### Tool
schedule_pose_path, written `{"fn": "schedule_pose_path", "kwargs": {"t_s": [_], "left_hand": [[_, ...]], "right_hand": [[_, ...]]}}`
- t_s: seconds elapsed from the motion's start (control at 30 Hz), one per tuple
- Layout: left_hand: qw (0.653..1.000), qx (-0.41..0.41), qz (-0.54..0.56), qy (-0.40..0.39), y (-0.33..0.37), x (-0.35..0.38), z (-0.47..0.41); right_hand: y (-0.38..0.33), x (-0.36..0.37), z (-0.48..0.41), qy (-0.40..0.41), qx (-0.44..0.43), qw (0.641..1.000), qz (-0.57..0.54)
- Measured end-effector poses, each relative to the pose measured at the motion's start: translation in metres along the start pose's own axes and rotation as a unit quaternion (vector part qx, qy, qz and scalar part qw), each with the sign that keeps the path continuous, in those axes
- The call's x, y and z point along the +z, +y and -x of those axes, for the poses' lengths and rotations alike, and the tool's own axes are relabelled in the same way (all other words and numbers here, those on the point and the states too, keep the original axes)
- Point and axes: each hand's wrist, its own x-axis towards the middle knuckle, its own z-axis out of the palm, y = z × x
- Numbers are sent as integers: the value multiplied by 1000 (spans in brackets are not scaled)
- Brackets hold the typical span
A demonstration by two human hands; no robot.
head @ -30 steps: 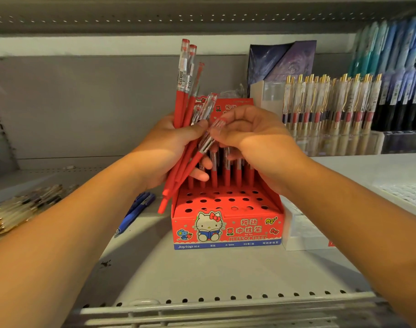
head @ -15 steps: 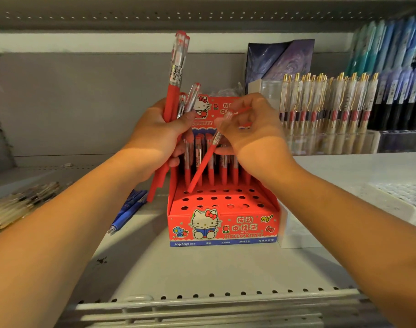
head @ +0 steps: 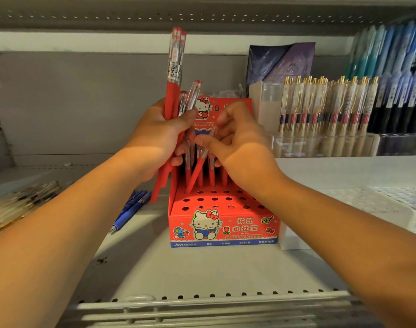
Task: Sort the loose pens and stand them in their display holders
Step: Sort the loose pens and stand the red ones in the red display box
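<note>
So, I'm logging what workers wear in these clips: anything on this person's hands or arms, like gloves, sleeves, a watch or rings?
Nothing shows. The left hand and right hand are bare, no gloves and no rings visible. Both forearms are uncovered as far as the picture's edge, with no sleeve, watch or band in sight.

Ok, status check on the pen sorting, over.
Left hand gripping red pen bundle. Right hand angling one red pen into red holder. Front holes free, nothing blocking.
</note>
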Motion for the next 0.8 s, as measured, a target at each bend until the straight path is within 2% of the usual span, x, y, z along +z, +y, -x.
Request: {"fn": "schedule_pose_path", "kwargs": {"t_s": [0.27, 0.6, 0.73, 0.8], "left_hand": [[1000, 9, 29, -4, 3, -1, 1], [997, 22, 70, 4, 9, -1, 2], [996, 20, 92, -5, 11, -1, 4], [996, 15, 90, -18, 10, -1, 5]], "right_hand": [[0, 2, 2, -62, -31, 998, 5], [2, 0, 3, -144, 5, 990, 12], [0, -2, 3, -216, 23, 975, 49], [-2, -4, 2, -209, 24, 977, 41]]}}
